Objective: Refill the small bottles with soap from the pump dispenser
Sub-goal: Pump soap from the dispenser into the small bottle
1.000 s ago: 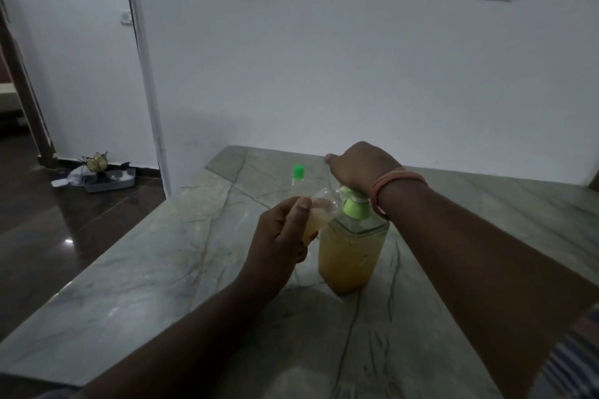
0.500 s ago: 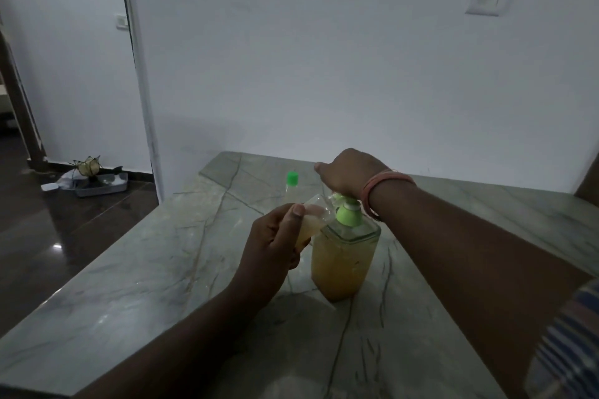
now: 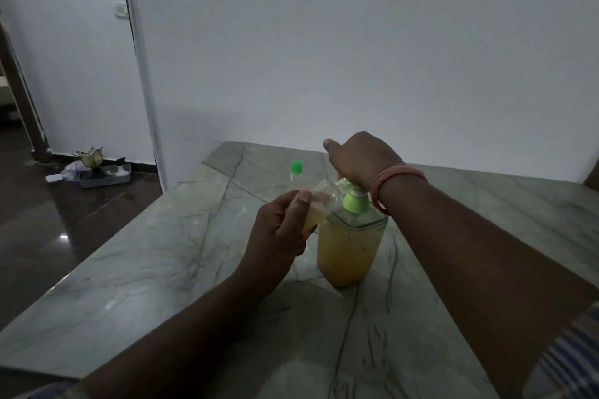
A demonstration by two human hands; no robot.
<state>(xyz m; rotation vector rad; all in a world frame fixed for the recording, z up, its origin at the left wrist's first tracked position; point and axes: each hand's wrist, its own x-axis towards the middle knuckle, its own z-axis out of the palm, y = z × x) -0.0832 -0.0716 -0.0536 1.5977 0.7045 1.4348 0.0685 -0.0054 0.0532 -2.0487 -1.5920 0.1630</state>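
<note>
Dimly lit, marble table (image 3: 136, 269) by white wall (image 3: 324, 42), left hand (image 3: 278, 236) gripping small bottle (image 3: 319, 206), right hand (image 3: 363, 155) pressing pump dispenser (image 3: 351, 246)
</note>
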